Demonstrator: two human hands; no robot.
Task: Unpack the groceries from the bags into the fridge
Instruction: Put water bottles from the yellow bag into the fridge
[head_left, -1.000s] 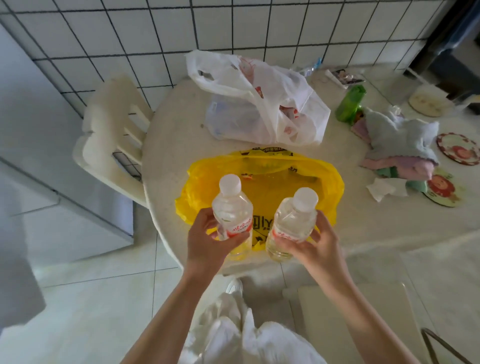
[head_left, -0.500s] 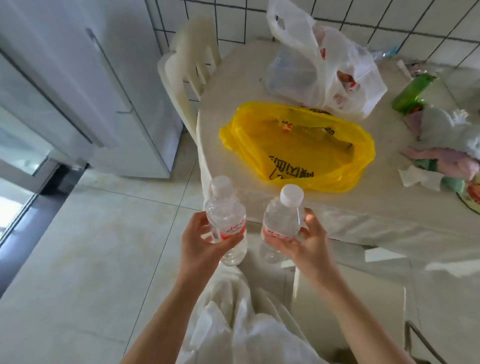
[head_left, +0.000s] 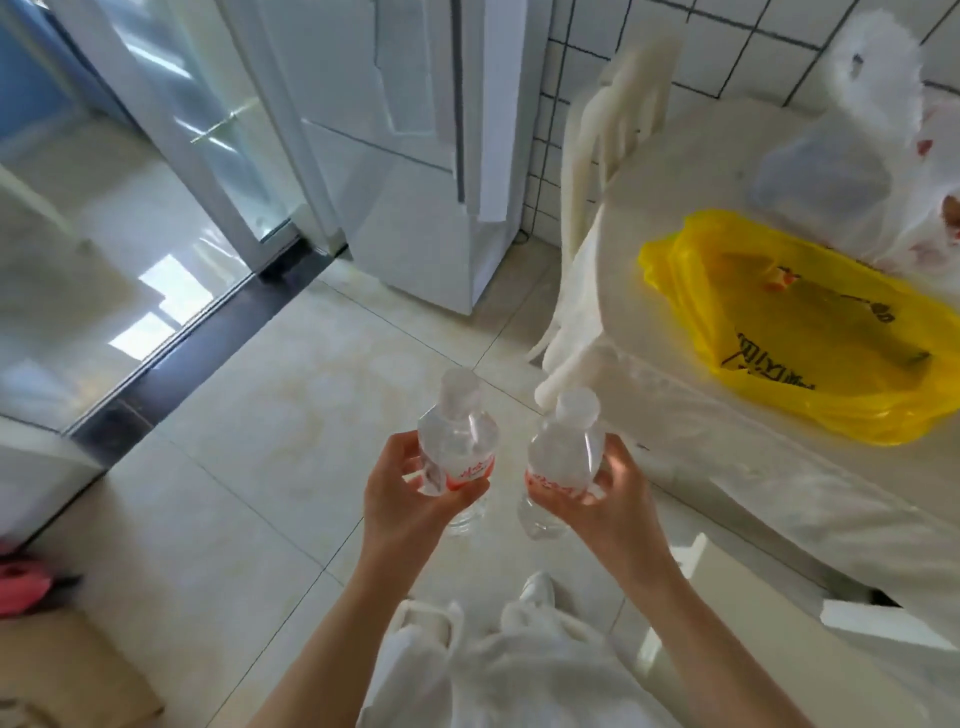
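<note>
So we're barely started: our left hand (head_left: 410, 493) grips one water bottle (head_left: 457, 452), our right hand (head_left: 605, 499) another bottle (head_left: 563, 457), the fridge (head_left: 415, 156) still shut ahead, yellow bag (head_left: 800, 332) and white bag (head_left: 857, 171) waiting on the worktop (head_left: 675, 218) off to the right.

2 water bottles (head_left: 457, 447) (head_left: 563, 457) — 2 plastic bags: 1 yellow bag (head_left: 810, 332), 1 white bag (head_left: 852, 171) — 1 chair (head_left: 597, 156), 1 fridge (head_left: 415, 156).
</note>
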